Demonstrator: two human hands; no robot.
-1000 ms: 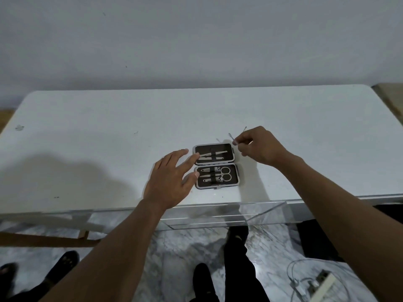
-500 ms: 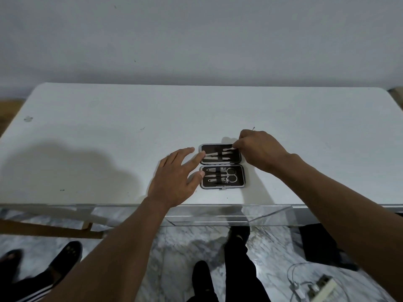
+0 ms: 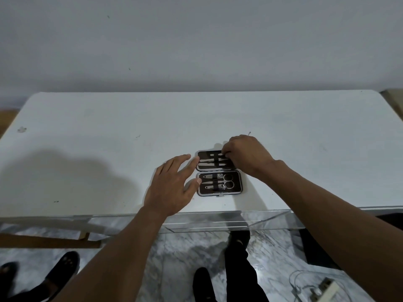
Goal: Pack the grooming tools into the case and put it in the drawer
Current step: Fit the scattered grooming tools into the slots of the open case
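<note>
Since a second ago the right hand [image 3: 246, 156] has come in from the table behind the case [image 3: 219, 172], where it pinched a thin metal tool beside others, and now sits over the right end of the case's far half; only one sliver of metal [image 3: 249, 133] shows on the table behind the knuckles. Largest first, a plain pale wall fills the upper view, and below it the white table [image 3: 109, 138] runs nearly the full width, its near edge meeting what looks like a clear drawer [image 3: 218, 223] standing open over a grey marbled floor [image 3: 174, 253], where dark shoes and a cabled gadget lie. On the table near that front edge the open case lies flat, dark-lined, two halves one behind the other: scissors [image 3: 226, 182] and clippers strapped into the near half, slim tools [image 3: 212, 161] under the strap of the far half. The left hand [image 3: 172, 186] is spread open, fingertips touching the case's left side as if to steady it. The right hand's fingers are curled and pinched on a slim tool at the far half's right end, apparently sliding it under its strap. By my reading, packing is nearly done; next comes seating this piece, fetching whatever remains behind the hand, then folding the case closed and lowering it into the drawer.
</note>
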